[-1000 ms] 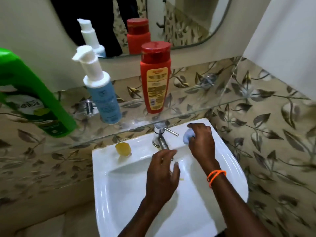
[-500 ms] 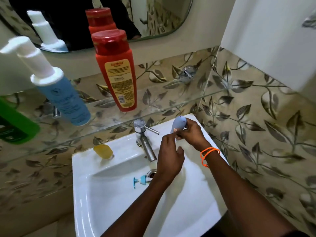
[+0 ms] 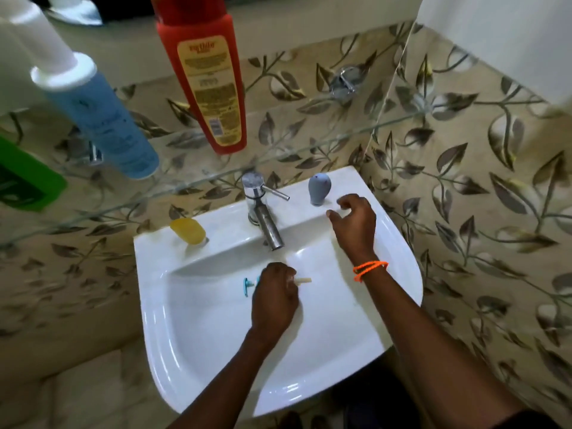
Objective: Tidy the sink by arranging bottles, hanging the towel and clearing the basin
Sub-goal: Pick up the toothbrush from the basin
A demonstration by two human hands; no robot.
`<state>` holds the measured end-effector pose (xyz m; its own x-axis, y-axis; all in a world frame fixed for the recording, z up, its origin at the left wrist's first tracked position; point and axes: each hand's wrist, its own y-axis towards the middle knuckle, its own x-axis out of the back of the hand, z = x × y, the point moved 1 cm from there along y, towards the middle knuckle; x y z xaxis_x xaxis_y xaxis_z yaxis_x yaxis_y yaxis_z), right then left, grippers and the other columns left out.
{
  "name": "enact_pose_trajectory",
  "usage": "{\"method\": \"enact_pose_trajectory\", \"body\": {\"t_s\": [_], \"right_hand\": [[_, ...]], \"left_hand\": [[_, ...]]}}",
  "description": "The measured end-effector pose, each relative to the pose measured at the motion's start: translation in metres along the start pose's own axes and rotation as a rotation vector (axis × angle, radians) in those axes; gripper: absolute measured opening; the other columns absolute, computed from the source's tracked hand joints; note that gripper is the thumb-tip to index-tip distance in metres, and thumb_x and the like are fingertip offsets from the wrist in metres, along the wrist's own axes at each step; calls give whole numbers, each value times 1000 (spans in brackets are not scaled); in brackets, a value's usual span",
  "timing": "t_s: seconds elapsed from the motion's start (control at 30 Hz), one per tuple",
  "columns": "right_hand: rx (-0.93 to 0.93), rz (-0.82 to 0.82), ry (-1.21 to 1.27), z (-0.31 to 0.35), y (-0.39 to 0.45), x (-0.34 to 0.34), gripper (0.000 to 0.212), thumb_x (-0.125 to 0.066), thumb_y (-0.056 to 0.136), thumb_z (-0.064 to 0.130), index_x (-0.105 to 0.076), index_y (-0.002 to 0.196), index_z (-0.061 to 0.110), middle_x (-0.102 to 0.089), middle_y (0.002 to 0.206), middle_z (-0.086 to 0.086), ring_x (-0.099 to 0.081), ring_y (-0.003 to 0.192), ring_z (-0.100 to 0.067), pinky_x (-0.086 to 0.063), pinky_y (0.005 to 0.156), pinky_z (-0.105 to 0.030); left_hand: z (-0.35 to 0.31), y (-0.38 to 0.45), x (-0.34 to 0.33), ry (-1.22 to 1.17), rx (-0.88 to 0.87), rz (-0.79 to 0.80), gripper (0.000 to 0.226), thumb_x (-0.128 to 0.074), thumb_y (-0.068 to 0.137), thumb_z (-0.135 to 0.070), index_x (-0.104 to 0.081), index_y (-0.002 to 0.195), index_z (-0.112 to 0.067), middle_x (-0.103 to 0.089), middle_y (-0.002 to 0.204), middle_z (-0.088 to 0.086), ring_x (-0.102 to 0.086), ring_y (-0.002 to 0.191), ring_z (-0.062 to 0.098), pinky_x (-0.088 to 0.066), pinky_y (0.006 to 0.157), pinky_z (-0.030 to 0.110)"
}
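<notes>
The left hand is down in the basin, near the drain. Its fingers are curled shut around a small thing. A teal piece sticks out on one side of the fist and a tan stick sticks out on the other side. The fist hides the middle, so I cannot tell if they are one thing or two.

The right hand is up by the back rim of the sink. Its fingers are spread and hold nothing. A gray bulb stands upright on the rim just beside those fingers, not touching them.

The tap is between the hands. A yellow soap lies on the rim on the far side of the tap.

Above the sink is a glass shelf. A red bottle and a blue pump bottle stand on it. A green bottle shows at the edge of the view.

So the bottles look put away, and the bulb is set neatly on the rim. The basin is not clear yet, as the small thing is still in it, in the left hand. I would guess lifting it out is the step now. No towel is in view, so the towel part cannot be judged.
</notes>
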<state>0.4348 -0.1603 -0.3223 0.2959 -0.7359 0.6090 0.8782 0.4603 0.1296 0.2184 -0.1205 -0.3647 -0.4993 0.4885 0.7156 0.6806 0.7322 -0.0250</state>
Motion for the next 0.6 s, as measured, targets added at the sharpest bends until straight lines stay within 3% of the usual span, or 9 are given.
{"method": "enact_pose_trajectory", "body": {"t_s": [0.07, 0.17, 0.23, 0.4, 0.6], "right_hand": [[32, 90, -29, -10, -45, -12, 14, -79, 79, 5, -71, 90, 8, -70, 92, -11, -67, 87, -30, -49, 81, -33], [103, 544, -130, -13, -96, -47, 15, -75, 83, 12, -76, 98, 16, -73, 100, -8, -69, 94, -29, -55, 84, -39], [232, 672, -266, -11, -111, -67, 16, -70, 88, 20, -75, 103, 25, -73, 101, -6, -67, 97, -31, -55, 79, -40], [351, 635, -462, -12, -131, -87, 36, -58, 89, 5, -71, 118, 22, -73, 100, -15, -65, 99, -37, -52, 81, -42], [338, 577, -447, -4, -142, -51, 33, -59, 89, 5, -74, 116, 16, -72, 99, -17, -62, 100, -36, -53, 83, -43]], "left_hand": [[21, -1, 13, 183, 48, 0, 29, -66, 86, -6, -74, 113, -15, -71, 118, 9, -63, 113, 33, -52, 92, 43], [49, 7, 25, 414, 15, 73, 41, -61, 90, -5, -69, 130, -13, -71, 129, 11, -60, 123, 37, -50, 94, 45], [62, 12, 26, 529, 3, 158, 41, -55, 93, -9, -64, 132, -16, -69, 128, 7, -57, 125, 34, -46, 95, 43], [84, 12, 24, 610, -37, 240, 32, -49, 94, -11, -65, 120, -19, -69, 115, 3, -56, 118, 29, -40, 94, 39], [71, -7, 38, 357, -71, 189, 34, -58, 94, -5, -69, 125, -15, -70, 114, 9, -59, 112, 33, -50, 86, 44]]}}
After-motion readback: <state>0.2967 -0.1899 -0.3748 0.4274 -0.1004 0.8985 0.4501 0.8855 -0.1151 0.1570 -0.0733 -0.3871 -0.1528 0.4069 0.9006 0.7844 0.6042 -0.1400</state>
